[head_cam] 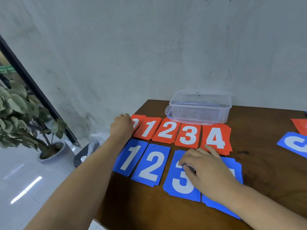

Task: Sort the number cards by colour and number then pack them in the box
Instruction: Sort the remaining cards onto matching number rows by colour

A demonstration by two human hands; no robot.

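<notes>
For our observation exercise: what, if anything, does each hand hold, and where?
The left hand grips the leftmost red pile at its left edge. The right hand holds nothing; it rests on the blue 3 pile.

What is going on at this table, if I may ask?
A person is sorting number cards on a wooden table. Red piles form the far row, blue piles the near one. The left hand grips the leftmost red pile; the right hand rests on the blue 3 pile. The clear box stands behind the red row, and more cards lie at the right edge.
</notes>
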